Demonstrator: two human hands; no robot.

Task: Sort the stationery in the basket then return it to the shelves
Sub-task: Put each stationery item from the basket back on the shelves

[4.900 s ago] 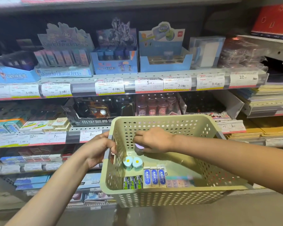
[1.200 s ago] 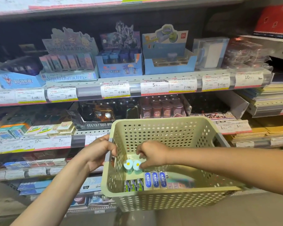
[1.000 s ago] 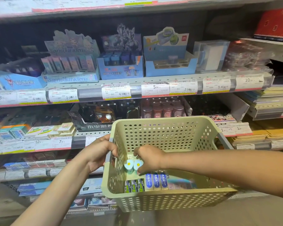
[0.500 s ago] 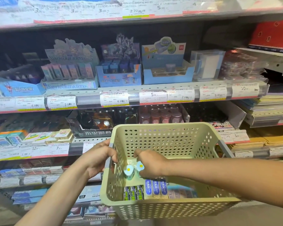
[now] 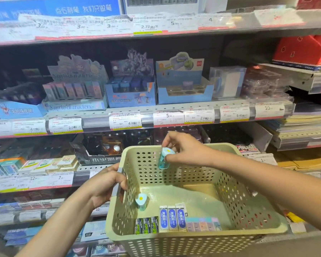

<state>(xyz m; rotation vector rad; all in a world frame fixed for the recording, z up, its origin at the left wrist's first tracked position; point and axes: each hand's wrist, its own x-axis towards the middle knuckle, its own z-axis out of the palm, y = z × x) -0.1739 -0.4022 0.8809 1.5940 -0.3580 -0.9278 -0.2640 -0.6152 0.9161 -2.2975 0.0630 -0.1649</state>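
One teal sharpener [image 5: 163, 158], pinched upright in the right hand [image 5: 186, 149], hangs below the blue tray [image 5: 185, 93]; left hand [image 5: 107, 184] grips the basket [image 5: 193, 238].

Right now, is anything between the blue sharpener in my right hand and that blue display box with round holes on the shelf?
Nothing visible: the right hand holds the sharpener above the basket rim, with open air up to the display box.
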